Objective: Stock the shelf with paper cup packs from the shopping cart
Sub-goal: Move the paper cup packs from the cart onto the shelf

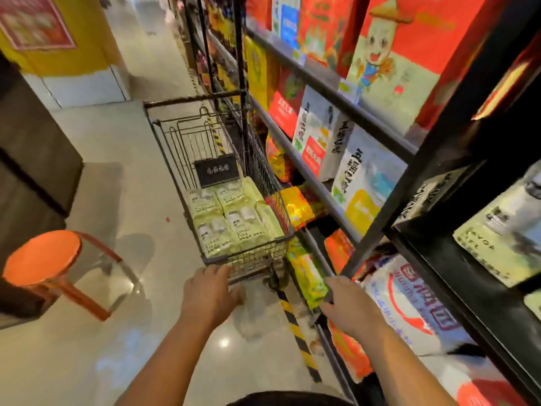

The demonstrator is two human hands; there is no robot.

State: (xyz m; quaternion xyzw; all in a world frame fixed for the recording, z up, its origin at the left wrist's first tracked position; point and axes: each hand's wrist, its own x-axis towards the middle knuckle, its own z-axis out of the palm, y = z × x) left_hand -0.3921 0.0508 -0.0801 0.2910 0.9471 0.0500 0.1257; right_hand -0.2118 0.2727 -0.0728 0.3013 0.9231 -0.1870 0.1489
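Observation:
A black wire shopping cart (pixel 172 159) stands in the aisle ahead of me, its near end filled with several pale green paper cup packs (pixel 231 218). My left hand (pixel 209 294) reaches toward the cart's near bottom edge with fingers bent down, holding nothing that I can see. My right hand (pixel 349 306) hangs in front of the lower shelves, fingers pointing down and loosely curled, empty. On the black shelf (pixel 456 276) at the right, similar pale green cup packs (pixel 503 247) lie on the board.
An orange round stool (pixel 42 257) stands on the floor to the left. Shelves on the right carry red, white and yellow bags. A yellow-black striped tape (pixel 298 332) runs along the shelf's foot. A dark counter is at the far left.

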